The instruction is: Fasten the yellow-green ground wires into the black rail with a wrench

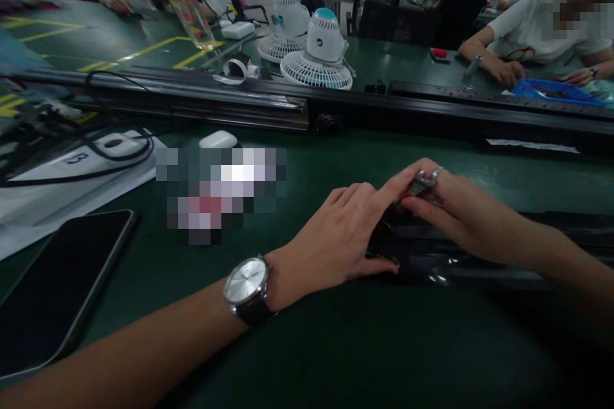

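Observation:
My left hand (343,236), with a silver watch (247,287) on its wrist, rests on a long black bar wrapped in glossy film (460,265) that lies across the green table (307,345). Its index finger stretches out to touch a small silver metal part (425,182). My right hand (455,208) comes in from the right and pinches that metal part between thumb and fingers, just above the bar's near end.
A dark tablet (57,287) lies at the left. White papers with black cables (81,166) and a white mouse-like object (218,139) sit beyond it. A black rail (268,105) divides the table; two small fans (319,51) stand behind it. Other people work at the far side.

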A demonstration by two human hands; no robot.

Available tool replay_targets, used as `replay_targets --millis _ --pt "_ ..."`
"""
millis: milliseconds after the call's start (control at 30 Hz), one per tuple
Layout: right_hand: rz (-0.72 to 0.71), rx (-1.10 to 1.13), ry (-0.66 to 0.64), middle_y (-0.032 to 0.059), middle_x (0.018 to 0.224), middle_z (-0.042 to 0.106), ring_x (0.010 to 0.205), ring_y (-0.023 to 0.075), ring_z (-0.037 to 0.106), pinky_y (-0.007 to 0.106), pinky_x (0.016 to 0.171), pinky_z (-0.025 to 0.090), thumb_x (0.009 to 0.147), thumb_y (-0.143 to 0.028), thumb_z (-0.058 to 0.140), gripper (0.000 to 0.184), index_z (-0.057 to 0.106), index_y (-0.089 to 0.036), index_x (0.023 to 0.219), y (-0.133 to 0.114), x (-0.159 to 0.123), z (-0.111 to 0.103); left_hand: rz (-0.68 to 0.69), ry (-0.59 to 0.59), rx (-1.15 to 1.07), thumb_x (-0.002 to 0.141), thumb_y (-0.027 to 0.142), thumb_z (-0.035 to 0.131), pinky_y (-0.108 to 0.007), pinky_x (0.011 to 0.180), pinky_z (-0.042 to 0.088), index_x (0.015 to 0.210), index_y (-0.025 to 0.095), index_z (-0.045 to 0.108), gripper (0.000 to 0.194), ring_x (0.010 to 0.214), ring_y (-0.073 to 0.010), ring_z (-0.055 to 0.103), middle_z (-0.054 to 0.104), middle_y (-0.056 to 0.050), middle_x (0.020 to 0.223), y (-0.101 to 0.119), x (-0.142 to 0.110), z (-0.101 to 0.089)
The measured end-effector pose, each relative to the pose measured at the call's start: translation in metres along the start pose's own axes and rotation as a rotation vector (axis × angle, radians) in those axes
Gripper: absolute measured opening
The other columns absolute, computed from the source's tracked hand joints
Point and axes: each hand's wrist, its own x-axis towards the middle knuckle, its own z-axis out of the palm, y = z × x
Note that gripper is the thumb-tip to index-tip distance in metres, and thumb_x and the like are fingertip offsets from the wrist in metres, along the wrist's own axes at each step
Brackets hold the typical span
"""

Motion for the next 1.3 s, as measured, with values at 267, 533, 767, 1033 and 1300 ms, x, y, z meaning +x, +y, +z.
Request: replay_targets --millis 267,533,767,1033,1300 --pt "-0.043 -0.084 0.160 0.0021 0.095 0.070 0.081 0.0190 0.068 0.030 0.073 0.053 0.097 -0.010 0.058 0.014 0.060 -0.023 0.101 0.001 0.002 0.002 0.006 -0.013 0.024 0.078 0.048 0.089 -0.054 0.103 0.050 0.165 0.024 -0.007 0.132 0.124 -0.0356 0.058 0.053 -0.019 0.142 0.001 -0.001 -0.001" --pt "0.001 -0.023 0.242 -0.0002 0.090 0.071 0.076 0.0168 0.072 0.029 0.068 0.056 0.099 -0.017 0.063 0.009 0.059 -0.023 0.104 -0.001 0.000 0.004 0.014 -0.021 0.039 0.080 0.051 0.087 -0.054 0.101 0.050 0.165 0.023 -0.007 0.130 0.121 -0.0356 0.058 0.054 -0.019 0.140 0.001 0.000 -0.003" --pt "0.044 0.107 0.321 -0.0021 0.083 0.068 0.066 0.0142 0.073 0.025 0.060 0.060 0.096 -0.018 0.066 0.013 0.056 -0.023 0.102 -0.005 -0.005 0.009 -0.001 -0.048 0.029 0.080 0.046 0.088 -0.053 0.104 0.048 0.165 0.025 -0.006 0.128 0.123 -0.0345 0.056 0.053 -0.017 0.141 0.002 0.000 -0.004" --pt "0.074 -0.071 0.386 -0.0025 0.069 0.068 0.055 0.0174 0.070 0.028 0.052 0.054 0.092 -0.022 0.065 0.013 0.053 -0.025 0.094 -0.012 -0.009 0.010 -0.012 -0.066 0.043 0.081 0.049 0.086 -0.052 0.102 0.050 0.166 0.026 -0.003 0.125 0.121 -0.0338 0.057 0.054 -0.016 0.138 0.004 0.001 -0.006" --pt "-0.034 -0.237 0.361 -0.0044 0.068 0.066 0.050 0.0136 0.066 0.024 0.046 0.046 0.094 -0.022 0.063 0.013 0.050 -0.026 0.093 -0.017 -0.008 0.012 -0.012 -0.067 0.043 0.080 0.050 0.087 -0.053 0.103 0.049 0.166 0.026 0.000 0.124 0.124 -0.0348 0.057 0.054 -0.017 0.142 0.002 0.000 -0.004"
